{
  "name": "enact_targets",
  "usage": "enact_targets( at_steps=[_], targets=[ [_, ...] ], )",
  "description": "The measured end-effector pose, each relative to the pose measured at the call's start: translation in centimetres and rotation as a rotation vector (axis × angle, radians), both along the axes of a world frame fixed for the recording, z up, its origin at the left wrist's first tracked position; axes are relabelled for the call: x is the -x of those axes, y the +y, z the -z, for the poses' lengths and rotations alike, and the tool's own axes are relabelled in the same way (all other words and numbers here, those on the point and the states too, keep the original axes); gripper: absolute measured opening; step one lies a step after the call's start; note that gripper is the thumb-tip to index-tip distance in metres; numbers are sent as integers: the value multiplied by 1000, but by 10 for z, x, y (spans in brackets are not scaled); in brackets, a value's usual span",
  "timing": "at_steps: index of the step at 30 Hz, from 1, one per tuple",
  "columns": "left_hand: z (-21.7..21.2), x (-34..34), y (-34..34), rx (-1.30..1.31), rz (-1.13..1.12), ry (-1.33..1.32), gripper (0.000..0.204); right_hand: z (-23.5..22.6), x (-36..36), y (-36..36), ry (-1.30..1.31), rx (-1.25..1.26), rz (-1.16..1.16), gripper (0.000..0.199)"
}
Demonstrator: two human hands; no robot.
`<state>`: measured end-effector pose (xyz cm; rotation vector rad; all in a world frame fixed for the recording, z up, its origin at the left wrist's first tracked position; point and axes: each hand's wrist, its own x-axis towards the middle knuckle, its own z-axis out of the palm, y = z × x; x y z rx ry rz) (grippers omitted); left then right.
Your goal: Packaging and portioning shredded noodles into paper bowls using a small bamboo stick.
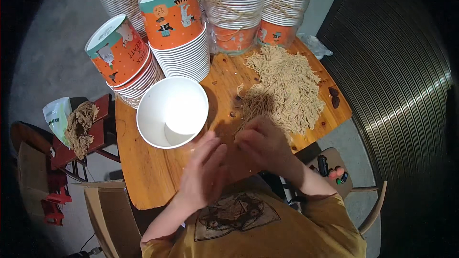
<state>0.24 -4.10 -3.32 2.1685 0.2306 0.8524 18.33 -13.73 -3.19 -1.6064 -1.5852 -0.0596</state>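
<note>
My left hand (206,169) is near the front of the wooden table (146,177), just below a white paper bucket (155,102). Its fingers are stretched out and slightly blurred, with nothing visible in them. Across from it, my right hand (267,144) hovers at the near edge of a heap of beige cord (291,88). Its fingers are bent together; whatever they may hold is hidden. The white bucket stands mouth up, tilted in view, and its inside shows only bare white walls. Darker strands of cord lie in shadow beyond my right hand.
Behind the white bucket stand nested orange-and-green paper buckets (174,24), upside down, with a shorter stack (117,52) at their left. Tall cord-tied stacks (236,5) line the back. A red stool (103,129) holds more cord at left; a cardboard box (107,210) stands below.
</note>
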Motion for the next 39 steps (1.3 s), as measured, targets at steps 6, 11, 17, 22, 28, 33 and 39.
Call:
enact_targets(
  at_steps=[6, 11, 17, 22, 28, 33, 39],
  targets=[
    [-1, -8, -15, 423, 143, -39, 40, -25, 22, -11, 396, 166, -256, 15],
    [19, 8, -5, 432, 163, 134, 26, -29, 20, -5, 1140, 321, -271, 9],
    [23, 14, -4, 673, -2, 174, 17, -13, 13, 17, 1312, 259, -232, 3],
    [14, 20, 6, 403, -141, 126, 19, -4, 7, 32, 1414, 236, -268, 5],
    [-9, 15, 7, 372, -200, -53, 24, -17, 9, 39, 1202, 419, -390, 10],
    [-18, -2, 3, 1063, 96, -107, 22, -16, 12, 40, 1118, 424, -397, 22],
    [2, 19, 16, 1128, 177, 78, 17, -25, -11, 44, 1158, 460, -199, 10]
  ],
)
